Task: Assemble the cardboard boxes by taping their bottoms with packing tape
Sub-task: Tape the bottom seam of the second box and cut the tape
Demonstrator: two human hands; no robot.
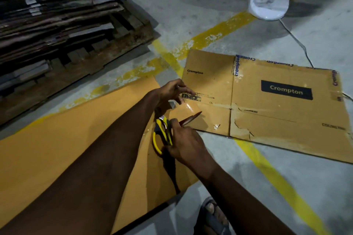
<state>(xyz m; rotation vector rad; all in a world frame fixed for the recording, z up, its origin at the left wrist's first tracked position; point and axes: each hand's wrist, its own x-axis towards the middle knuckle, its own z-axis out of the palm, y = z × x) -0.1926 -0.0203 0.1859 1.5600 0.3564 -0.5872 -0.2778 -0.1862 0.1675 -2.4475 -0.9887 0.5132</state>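
Left hand (pixel 172 91) pinches a stretched strip of clear glossy packing tape (pixel 192 108), fingers curled on its near end. Right hand (pixel 186 141) is clamped round the yellow-and-black handled scissors (pixel 162 135), blades angled up toward the strip. Flattened brown printed cardboard box (pixel 277 112) lies on the concrete floor just beyond, seams torn, not yet folded up; a plain tan cardboard sheet (pixel 66 139) sits under both forearms. Risks — once cut, the loose tape likely curls and sticks to itself or to the blades; left fingertips sit near the cutting line, so a slip could nick them
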